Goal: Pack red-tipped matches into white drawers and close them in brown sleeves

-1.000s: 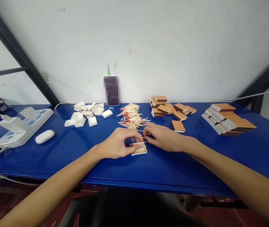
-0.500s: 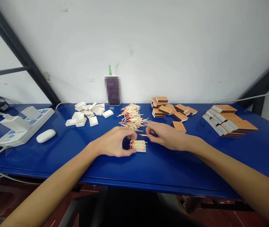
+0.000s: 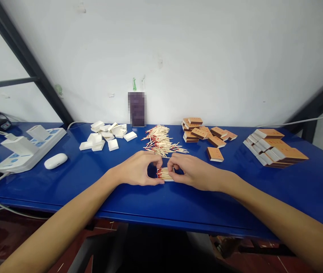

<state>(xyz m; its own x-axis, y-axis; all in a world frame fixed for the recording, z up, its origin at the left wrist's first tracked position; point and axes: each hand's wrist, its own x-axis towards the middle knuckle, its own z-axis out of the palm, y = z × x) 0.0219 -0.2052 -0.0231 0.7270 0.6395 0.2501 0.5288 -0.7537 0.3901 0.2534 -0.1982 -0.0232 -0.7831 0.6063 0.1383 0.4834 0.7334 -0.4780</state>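
Thumb and fingers of my left hand (image 3: pixel 138 168) are curled round the left end of a small white matchbox tray (image 3: pixel 168 180) on the table. Red-tipped matchsticks (image 3: pixel 163 173) lie lengthwise inside it, heads to the left. Over the tray's right end, my right hand (image 3: pixel 199 172) is closed in a pinch on a matchstick, mostly hidden by the fingers. Just beyond both hands spreads a loose heap of matchsticks (image 3: pixel 160 140).
White empty trays (image 3: pixel 96 140) are heaped at the back left. Orange matchbox sleeves (image 3: pixel 199 132) lie at the back right, beside stacked matchboxes (image 3: pixel 281 148). A power strip (image 3: pixel 39 153), a white earbud case (image 3: pixel 55 161) and a pixelated dark upright object (image 3: pixel 137 110) are also there.
My right hand has moved left and slightly down with its matchstick, from beside the tray to over its right end. My left hand keeps its hold on the tray.
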